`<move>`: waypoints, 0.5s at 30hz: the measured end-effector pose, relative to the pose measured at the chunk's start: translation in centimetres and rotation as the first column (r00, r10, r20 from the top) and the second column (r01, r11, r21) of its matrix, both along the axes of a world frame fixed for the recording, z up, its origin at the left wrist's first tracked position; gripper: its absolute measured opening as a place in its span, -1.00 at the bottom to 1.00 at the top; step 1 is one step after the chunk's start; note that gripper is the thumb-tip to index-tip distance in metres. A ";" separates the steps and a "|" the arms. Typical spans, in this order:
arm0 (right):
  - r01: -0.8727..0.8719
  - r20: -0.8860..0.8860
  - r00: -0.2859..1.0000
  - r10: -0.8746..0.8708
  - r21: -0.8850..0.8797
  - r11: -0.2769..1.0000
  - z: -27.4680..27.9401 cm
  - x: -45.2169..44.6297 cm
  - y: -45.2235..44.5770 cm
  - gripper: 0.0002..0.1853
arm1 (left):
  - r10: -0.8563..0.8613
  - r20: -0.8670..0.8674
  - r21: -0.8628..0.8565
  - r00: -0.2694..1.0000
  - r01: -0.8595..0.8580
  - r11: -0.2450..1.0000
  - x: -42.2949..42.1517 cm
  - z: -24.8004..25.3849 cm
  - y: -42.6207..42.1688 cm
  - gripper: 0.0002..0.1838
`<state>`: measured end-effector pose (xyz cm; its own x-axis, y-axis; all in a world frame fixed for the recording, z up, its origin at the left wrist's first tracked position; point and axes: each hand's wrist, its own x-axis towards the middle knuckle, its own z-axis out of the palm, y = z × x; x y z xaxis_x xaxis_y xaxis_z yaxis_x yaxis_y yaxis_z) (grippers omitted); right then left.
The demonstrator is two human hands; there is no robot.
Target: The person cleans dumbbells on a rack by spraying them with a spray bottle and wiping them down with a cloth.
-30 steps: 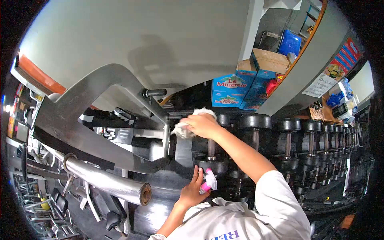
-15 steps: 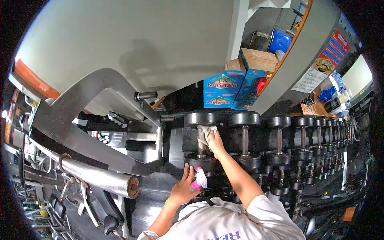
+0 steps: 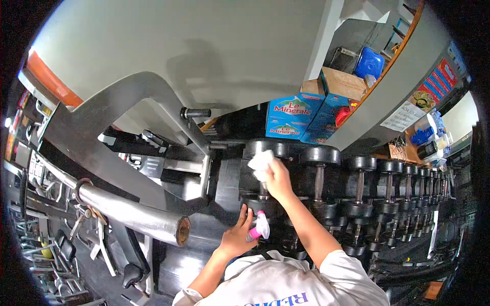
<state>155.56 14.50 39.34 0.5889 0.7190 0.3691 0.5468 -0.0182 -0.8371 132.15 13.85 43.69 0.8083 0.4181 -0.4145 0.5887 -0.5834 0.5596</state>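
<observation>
My right hand (image 3: 278, 181) has its fingers wrapped round a crumpled white cloth (image 3: 261, 163). It is over the upper part of the leftmost dumbbell (image 3: 252, 149), and hides much of that dumbbell's handle. Whether the cloth touches the black metal there, I cannot tell. In my left hand (image 3: 236, 241) is a spray bottle with a pink and white trigger head (image 3: 262, 225); its lower body is hidden. Two fingers of this hand stretch up to the dumbbell's near end and seem to rest against it.
More black dumbbells (image 3: 319, 181) run along the rack to the right, with a lower row beneath. A grey machine frame (image 3: 138, 84) and a chrome bar end (image 3: 132, 211) stand at left. Behind the rack are blue cartons (image 3: 292, 115) and a pillar (image 3: 375, 109).
My right hand has lifted the cloth from around the handle towards the dumbbell's far end. The left hand keeps its place at the near end. The whole view has shifted slightly.
</observation>
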 end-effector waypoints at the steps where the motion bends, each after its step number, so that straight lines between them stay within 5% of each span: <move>1: -0.063 0.131 0.989 0.075 -0.090 0.994 0.7 -0.3 0.8 -0.79 | -0.015 -0.038 0.012 0.999 0.015 1.000 0.1 0.3 0.1 0.13; 2: -0.112 0.252 0.955 0.157 -0.184 0.976 1.1 -0.8 1.7 -0.78 | -0.019 -0.037 0.013 0.999 0.019 1.000 0.1 0.2 0.2 0.13; 4: -0.302 0.202 0.910 0.362 -0.275 0.913 -0.9 -2.1 4.0 -0.79 | -0.016 -0.004 0.023 1.000 0.017 1.000 -0.1 -0.2 0.2 0.14; 6: -0.231 0.236 0.856 0.460 -0.621 0.749 -3.1 -2.3 5.6 -0.78 | -0.019 0.004 -0.007 1.000 0.019 1.000 -0.4 -0.2 0.3 0.13; 8: -0.203 0.213 0.879 0.426 -0.640 0.741 -3.5 -2.5 7.6 -0.79 | -0.013 0.009 -0.031 1.000 0.013 0.999 -0.4 0.0 0.8 0.13; 10: -0.282 0.174 0.866 0.469 -0.604 0.745 -3.1 -1.5 8.3 -0.79 | -0.022 -0.008 -0.045 1.000 0.021 0.999 -0.4 0.2 0.8 0.13; 12: -0.474 -0.197 0.878 0.436 -0.482 0.737 -2.4 -0.3 7.9 -0.65 | -0.013 0.047 -0.037 0.999 0.015 0.999 -0.8 -0.4 0.6 0.13; 15: -0.317 -0.504 0.836 0.217 -0.122 0.940 -2.6 2.1 5.1 -0.60 | -0.007 0.024 -0.037 1.000 0.008 0.999 -0.5 -0.6 0.6 0.13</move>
<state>157.66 19.57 36.70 0.4293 0.9006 -0.0686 0.0888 -0.1176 -0.9891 131.61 14.49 43.08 0.8211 0.3971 -0.4100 0.5707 -0.5664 0.5945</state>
